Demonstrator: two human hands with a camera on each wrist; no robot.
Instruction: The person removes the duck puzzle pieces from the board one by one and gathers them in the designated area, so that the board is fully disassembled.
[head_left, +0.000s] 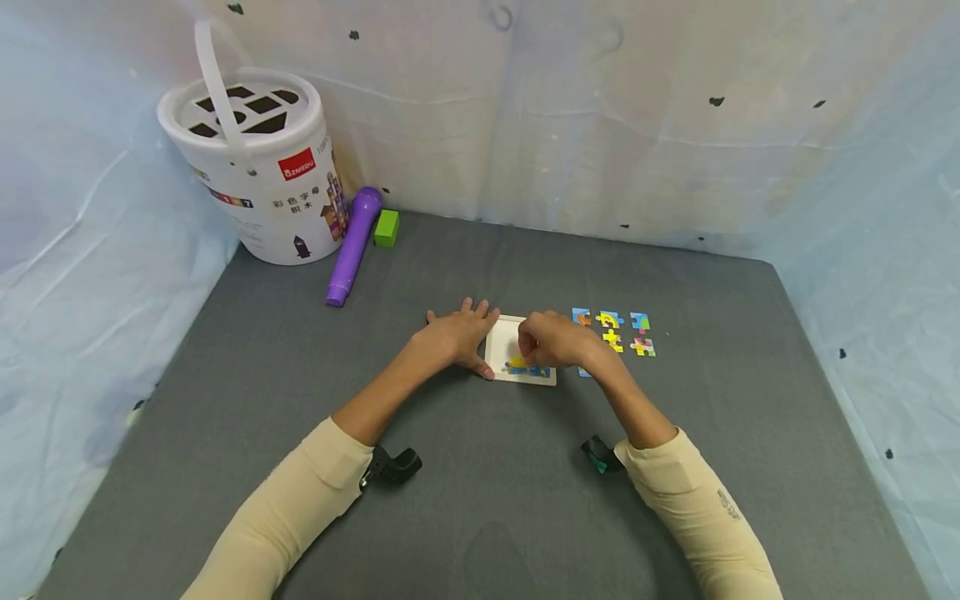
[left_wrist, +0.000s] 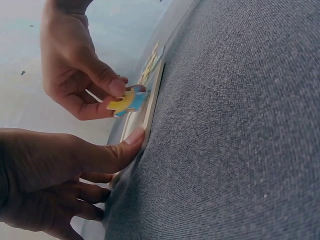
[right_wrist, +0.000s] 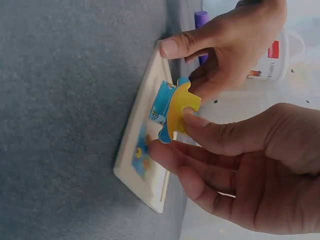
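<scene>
Between thumb and fingers my right hand [head_left: 553, 338] pinches a yellow and blue jigsaw piece [right_wrist: 172, 110], held tilted just over a shallow wooden puzzle tray [right_wrist: 122, 160]. Another blue piece [right_wrist: 141, 156] lies in the tray's near right corner, partly hidden by the fingers in the head view. My left hand [head_left: 457, 335] rests at the tray's left side, its thumb on the near left corner and its other fingers spread on the table.
Several loose puzzle pieces [head_left: 611, 320] lie right of the tray. A white bucket [head_left: 255, 200] with a shape-hole lid stands at the back left, beside a purple microphone [head_left: 354, 247] and a green block [head_left: 387, 227]. Pale curtains [head_left: 570, 125] border the grey table [head_left: 480, 467].
</scene>
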